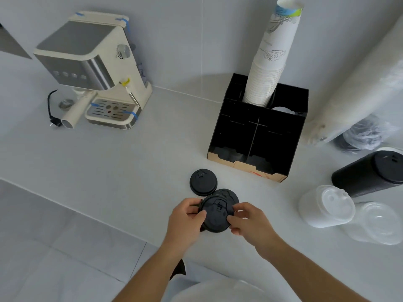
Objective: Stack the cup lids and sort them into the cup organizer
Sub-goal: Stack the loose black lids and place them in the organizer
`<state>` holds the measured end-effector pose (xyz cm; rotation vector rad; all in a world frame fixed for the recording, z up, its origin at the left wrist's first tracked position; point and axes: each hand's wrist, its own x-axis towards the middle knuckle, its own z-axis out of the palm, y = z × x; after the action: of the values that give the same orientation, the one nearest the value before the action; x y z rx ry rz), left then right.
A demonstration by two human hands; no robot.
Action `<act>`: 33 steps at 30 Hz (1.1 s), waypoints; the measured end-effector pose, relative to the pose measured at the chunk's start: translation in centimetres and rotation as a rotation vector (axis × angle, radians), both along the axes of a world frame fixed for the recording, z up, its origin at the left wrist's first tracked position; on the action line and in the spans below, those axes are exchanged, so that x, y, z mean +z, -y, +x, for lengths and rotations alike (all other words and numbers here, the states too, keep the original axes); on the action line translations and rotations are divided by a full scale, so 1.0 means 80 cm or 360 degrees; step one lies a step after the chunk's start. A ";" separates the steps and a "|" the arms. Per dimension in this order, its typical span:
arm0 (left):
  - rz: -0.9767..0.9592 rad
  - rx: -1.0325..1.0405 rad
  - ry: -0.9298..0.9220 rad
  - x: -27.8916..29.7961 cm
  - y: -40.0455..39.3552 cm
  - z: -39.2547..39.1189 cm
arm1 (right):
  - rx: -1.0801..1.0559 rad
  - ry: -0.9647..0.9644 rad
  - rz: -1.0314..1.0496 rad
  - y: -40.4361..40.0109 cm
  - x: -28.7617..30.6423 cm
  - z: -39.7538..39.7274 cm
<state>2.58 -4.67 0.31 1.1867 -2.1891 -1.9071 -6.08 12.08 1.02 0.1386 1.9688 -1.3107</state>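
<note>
Head view: both hands' fingers [197, 214] around black lid [214, 216] near counter edge [87, 214].

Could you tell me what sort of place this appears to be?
Probably a coffee-prep counter, as in a café or office kitchenette. An espresso machine stands on the counter, a tall stack of paper cups rises from a black organizer, and both hands hold black lids.
</note>
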 end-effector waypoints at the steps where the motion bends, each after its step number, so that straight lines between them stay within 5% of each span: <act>1: -0.0006 -0.0007 0.0017 -0.002 0.009 0.005 | 0.0000 0.0015 -0.0017 0.006 -0.003 0.005; 15: -0.0256 -0.0340 0.0139 -0.032 0.071 0.025 | -0.0293 0.0052 0.0139 0.062 -0.033 0.064; 33: 0.0023 -0.0278 0.0069 -0.045 0.103 0.014 | -0.0530 0.0006 0.0131 0.097 -0.043 0.072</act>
<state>3.72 -12.90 -3.31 1.0816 -2.3780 -1.9804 -0.28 4.30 -2.42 0.5277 2.0587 -1.4321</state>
